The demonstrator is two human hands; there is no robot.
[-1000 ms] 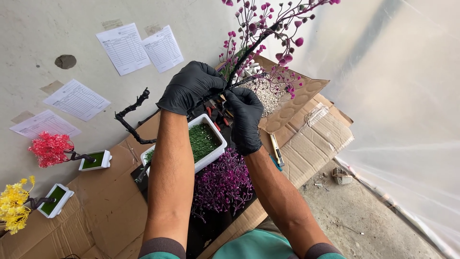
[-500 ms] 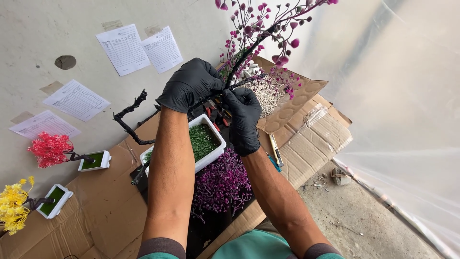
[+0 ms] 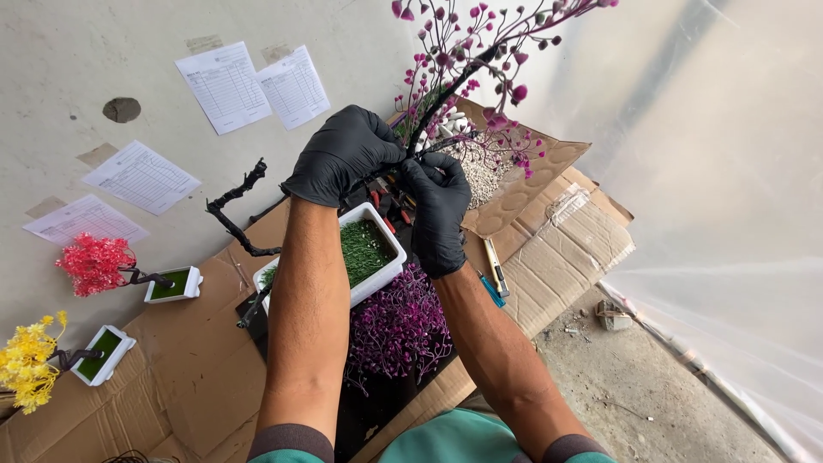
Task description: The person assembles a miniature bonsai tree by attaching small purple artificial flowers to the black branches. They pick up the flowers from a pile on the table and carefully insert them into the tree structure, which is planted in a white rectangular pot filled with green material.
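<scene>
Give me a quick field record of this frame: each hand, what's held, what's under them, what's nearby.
left hand: black glove, gripping the dark branch
right hand: black glove, also on the branch, lower down
branch: bears pink blossoms, held above the white pot
pot: green turf inside, on cardboard
nearby: purple sprigs, red tree, yellow tree

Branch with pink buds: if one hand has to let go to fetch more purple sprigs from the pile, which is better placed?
Probably the right hand. It sits lower on the branch, directly above the purple sprigs. The left hand covers the branch's base, so it looks better kept there as the steadying grip.
</scene>
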